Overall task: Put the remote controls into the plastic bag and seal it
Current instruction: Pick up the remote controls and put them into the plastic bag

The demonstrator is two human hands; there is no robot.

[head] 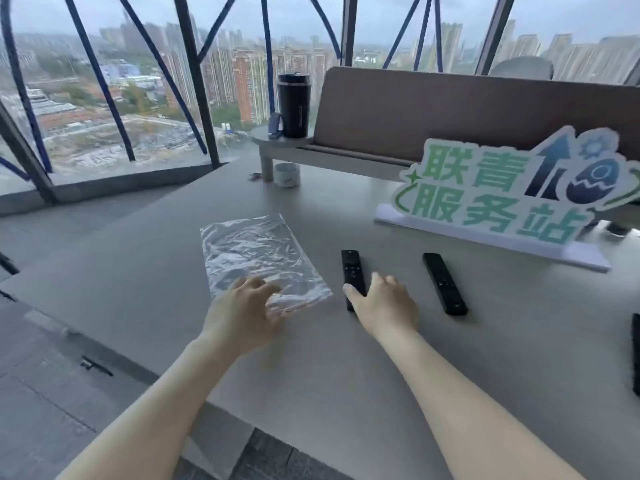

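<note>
Grey tabletop (346, 375) fills most of the view, set against tall windows over a city skyline, with a green-lettered sign (502, 195) standing at the right. On the table the clear plastic bag (256, 251) lies flat and empty, its near edge toward the person. Just right of it lies one black remote (350, 268), and a second remote (444, 282) lies a little farther right; both are outside the bag.

Left hand (247, 308) hovers over the bag's near corner, fingers loosely spread and holding nothing, though motion blur leaves it unclear whether they touch the plastic. Right hand (384, 306) is spread over the near end of the first remote, thumb alongside it, not yet closed around it.

Judging from this, the step is a paired pickup. It would go best if the left pinches only the top layer at the mouth to open it, while the right grips the remote by its sides and feeds it in lengthwise.
</note>
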